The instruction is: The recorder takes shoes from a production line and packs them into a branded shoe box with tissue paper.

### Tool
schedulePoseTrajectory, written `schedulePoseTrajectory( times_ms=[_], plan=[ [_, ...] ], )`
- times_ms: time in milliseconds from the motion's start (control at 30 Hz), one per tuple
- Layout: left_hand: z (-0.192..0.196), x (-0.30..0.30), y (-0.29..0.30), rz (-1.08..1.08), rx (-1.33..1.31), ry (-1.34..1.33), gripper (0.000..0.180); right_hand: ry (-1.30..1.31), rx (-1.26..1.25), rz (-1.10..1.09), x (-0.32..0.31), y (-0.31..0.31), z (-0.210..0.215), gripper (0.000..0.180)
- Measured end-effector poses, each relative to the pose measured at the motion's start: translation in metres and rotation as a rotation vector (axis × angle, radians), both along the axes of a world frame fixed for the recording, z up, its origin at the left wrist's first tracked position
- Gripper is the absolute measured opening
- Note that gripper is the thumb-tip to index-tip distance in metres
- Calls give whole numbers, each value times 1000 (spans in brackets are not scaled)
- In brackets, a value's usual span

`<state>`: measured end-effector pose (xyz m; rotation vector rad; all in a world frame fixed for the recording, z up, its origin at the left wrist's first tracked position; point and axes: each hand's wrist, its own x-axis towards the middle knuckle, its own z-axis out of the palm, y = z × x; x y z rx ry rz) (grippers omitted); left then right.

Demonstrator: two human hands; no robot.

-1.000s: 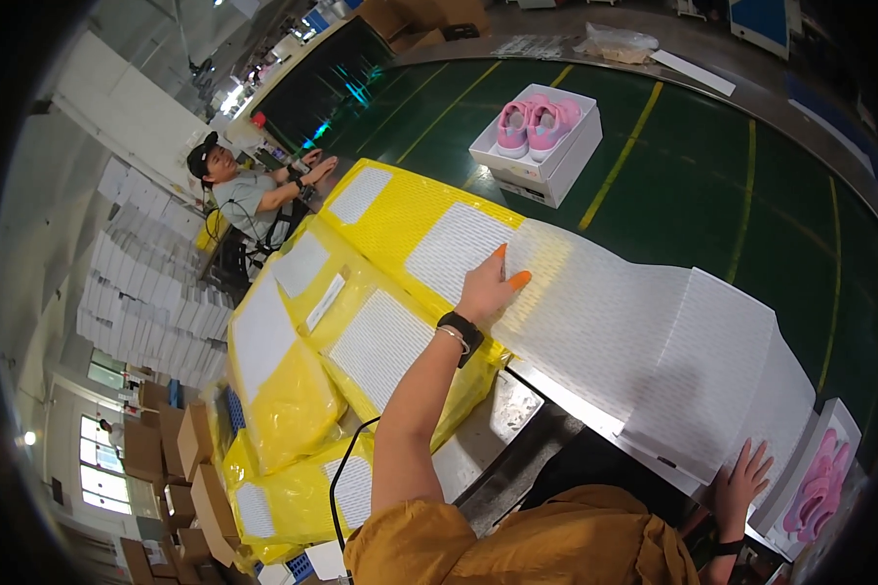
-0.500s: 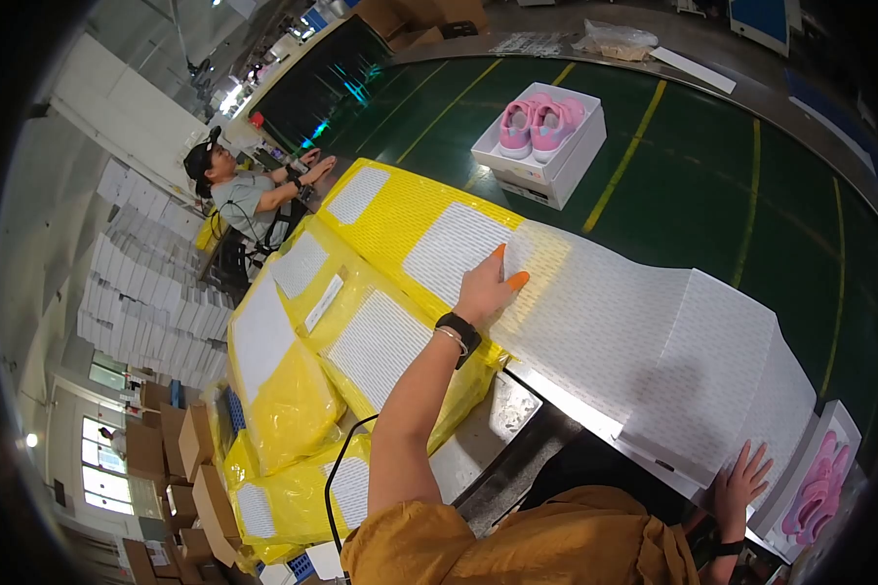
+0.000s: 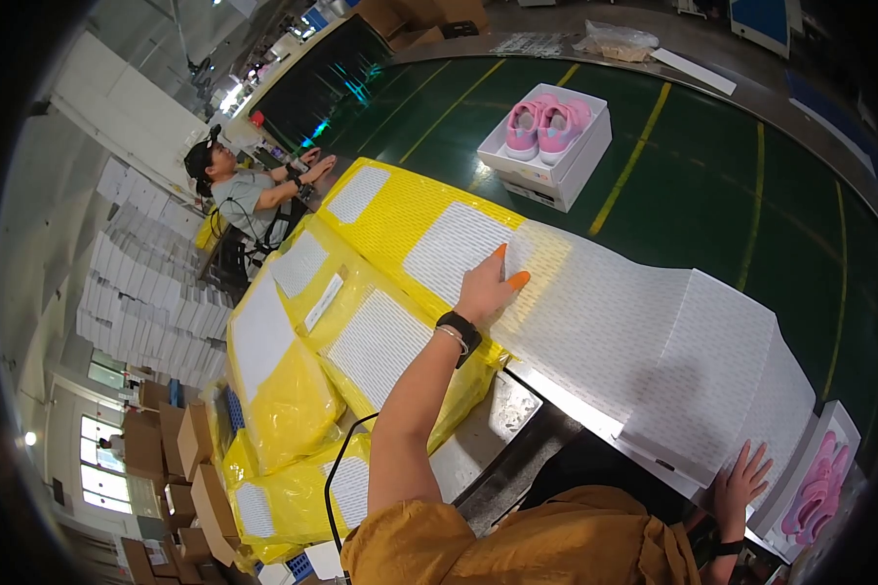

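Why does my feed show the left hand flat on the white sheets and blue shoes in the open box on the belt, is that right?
Not quite: the shoes are pink, not blue, as the head view shows. The left hand is flat on the white sheets, and the open box is on the belt.

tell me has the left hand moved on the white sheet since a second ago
No. The left hand rests at the same spot where the white sheet meets the yellow bag.
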<state>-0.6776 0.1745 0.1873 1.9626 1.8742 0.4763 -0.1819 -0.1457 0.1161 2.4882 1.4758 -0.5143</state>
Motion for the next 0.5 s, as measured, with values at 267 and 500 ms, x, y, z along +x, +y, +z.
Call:
schedulePoseTrajectory(
  times_ms=[267,500],
  plan=[
    [3,-1,2,-8,6,5,78,-2,-6,-8,-3,3,3,87],
    [1,-3,2,1,4,20,79,-6,-7,-13,-5,4,2,86]
  ],
)
